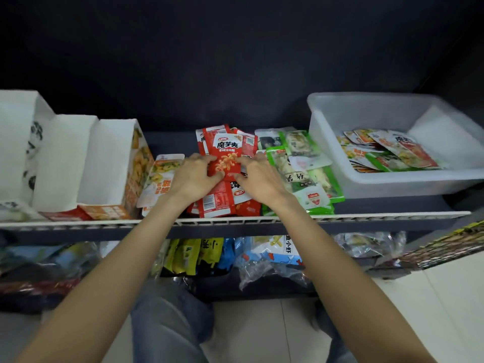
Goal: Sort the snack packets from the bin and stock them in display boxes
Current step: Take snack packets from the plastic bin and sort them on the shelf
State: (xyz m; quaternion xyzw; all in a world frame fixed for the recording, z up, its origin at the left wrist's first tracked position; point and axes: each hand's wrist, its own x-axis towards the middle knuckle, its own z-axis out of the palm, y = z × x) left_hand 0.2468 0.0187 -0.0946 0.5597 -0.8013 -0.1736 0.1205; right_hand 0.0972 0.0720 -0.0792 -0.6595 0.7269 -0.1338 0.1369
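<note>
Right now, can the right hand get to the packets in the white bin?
Probably yes. The right hand holds the red packets, but the white bin sits open-topped just beside it, beyond the green packets.

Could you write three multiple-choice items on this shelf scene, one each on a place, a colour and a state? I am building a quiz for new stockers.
1. Where is the white plastic bin?
A. right end of the shelf
B. on the floor
C. inside a display box

2. What colour is the pile of packets right of the red packets?
A. blue
B. green
C. black

3. What are the hands doing?
A. hanging idle
B. reaching into the bin
C. both gripping the red packets

Key: 1 A, the bin sits on the shelf at its right end. 2 B, the green packets lie beside the red ones. 3 C, the left hand and right hand curl round the red stack.
</note>
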